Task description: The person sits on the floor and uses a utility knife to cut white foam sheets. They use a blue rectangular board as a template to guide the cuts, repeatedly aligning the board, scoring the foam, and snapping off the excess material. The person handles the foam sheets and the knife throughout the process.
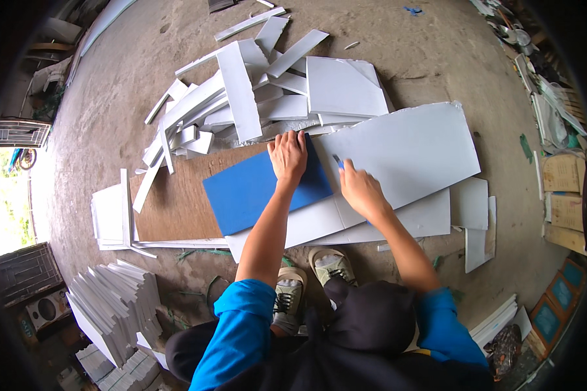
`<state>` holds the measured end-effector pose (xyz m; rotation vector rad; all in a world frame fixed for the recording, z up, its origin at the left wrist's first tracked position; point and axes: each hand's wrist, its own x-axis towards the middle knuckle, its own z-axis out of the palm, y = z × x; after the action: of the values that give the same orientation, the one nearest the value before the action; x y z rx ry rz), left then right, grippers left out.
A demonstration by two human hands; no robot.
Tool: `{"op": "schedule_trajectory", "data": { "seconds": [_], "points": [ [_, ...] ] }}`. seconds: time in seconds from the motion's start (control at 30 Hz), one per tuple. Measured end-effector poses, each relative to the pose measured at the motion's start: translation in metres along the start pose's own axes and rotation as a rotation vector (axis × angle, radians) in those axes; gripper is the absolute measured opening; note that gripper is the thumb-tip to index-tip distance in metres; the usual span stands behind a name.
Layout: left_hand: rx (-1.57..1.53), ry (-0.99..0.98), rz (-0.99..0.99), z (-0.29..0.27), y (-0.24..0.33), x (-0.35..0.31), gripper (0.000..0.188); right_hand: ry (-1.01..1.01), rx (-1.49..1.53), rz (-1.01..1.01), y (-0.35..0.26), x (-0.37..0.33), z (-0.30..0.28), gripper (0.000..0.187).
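Observation:
A flat blue rectangular board (254, 189) lies over a large white sheet (404, 143), which looks like foam board. My left hand (288, 156) presses down on the blue board near its far right corner, fingers spread toward the far edge. Just right of that board, my right hand (362, 189) is closed around a cutter knife (340, 163) with a blue handle, slightly blurred. Its blade end points away from me over the white sheet. Beneath the blue board's left part, a brown wooden board (176, 199) shows.
Beyond the boards is a heap of white offcuts (238, 91). Stacked white panels (114, 306) stand at the near left. More white pieces (476, 208) lie at the right. My shoes (332, 264) are close to the sheet's near edge. Cardboard boxes (563, 173) line the far right.

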<state>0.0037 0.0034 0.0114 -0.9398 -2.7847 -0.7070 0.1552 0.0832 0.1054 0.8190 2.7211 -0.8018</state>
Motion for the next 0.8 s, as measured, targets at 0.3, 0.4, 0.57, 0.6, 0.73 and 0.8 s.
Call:
{"op": "schedule_trajectory", "data": {
  "seconds": [0.3, 0.4, 0.57, 0.6, 0.73, 0.8],
  "points": [
    [-0.018, 0.001, 0.000, -0.003, -0.003, -0.002, 0.028, 0.054, 0.031, -0.071, -0.013, 0.067, 0.043, 0.026],
    [-0.021, 0.004, 0.003, -0.002, -0.003, -0.001, 0.028, 0.065, 0.033, -0.080, -0.011, 0.077, 0.050, 0.026],
    [0.004, 0.046, 0.024, 0.002, -0.005, -0.002, 0.028, -0.243, 0.129, 0.093, -0.022, 0.089, 0.030, 0.027],
    [0.009, 0.075, 0.034, 0.003, -0.005, -0.004, 0.028, -0.243, 0.115, 0.096, -0.021, 0.082, 0.032, 0.026],
    [0.003, 0.030, -0.001, 0.002, 0.000, -0.004, 0.029, -0.212, 0.057, 0.038, 0.004, 0.021, 0.049, 0.023],
    [0.005, 0.039, 0.004, 0.001, 0.001, -0.004, 0.030, -0.276, 0.082, 0.088, 0.016, -0.011, 0.055, 0.023]
  ]
}}
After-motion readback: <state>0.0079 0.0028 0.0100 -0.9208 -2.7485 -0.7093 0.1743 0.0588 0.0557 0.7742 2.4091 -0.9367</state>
